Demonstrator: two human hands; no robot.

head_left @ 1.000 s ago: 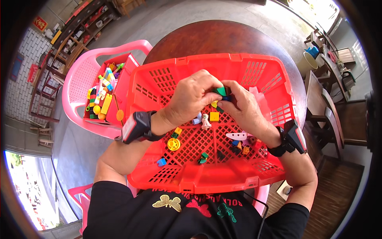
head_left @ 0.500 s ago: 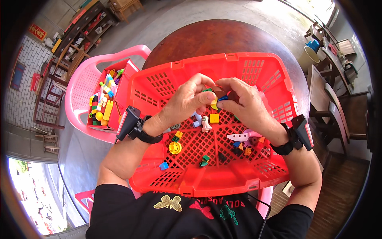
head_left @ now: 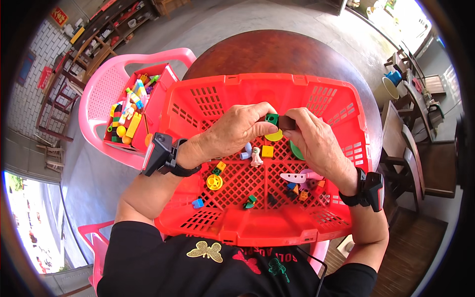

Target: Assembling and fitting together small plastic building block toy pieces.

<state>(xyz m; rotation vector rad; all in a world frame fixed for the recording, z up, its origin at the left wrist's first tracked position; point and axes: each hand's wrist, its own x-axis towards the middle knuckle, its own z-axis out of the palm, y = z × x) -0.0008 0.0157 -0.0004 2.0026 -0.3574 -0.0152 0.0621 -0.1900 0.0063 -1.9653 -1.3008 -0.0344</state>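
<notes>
Both hands are raised over a red plastic basket (head_left: 262, 230), their fingertips close together. Between the thumb and fingers of my left hand (head_left: 232, 127) is a green toy block (head_left: 271, 119). My right hand (head_left: 316, 141) pinches a dark brown block (head_left: 286, 123), which meets the green one; whether they are joined I cannot tell. Below the fingers show a yellow rounded piece (head_left: 275, 135) and part of a green round piece (head_left: 296, 150). A yellow block (head_left: 267, 151) and a small white figure (head_left: 256, 157) lie on the basket's lattice bottom.
Also in the basket are a yellow wheel-like piece (head_left: 214, 182), a blue block (head_left: 198, 203), a toy knife (head_left: 294, 177) and several small blocks. On the left, a pink chair (head_left: 94, 111) holds a red box (head_left: 166, 79) of toys. Behind the basket is a round brown table (head_left: 277, 49).
The fingers have shifted, and a green block now shows between them beside the brown one. The blue piece seen by my right fingertips is out of sight. The view has moved slightly.
</notes>
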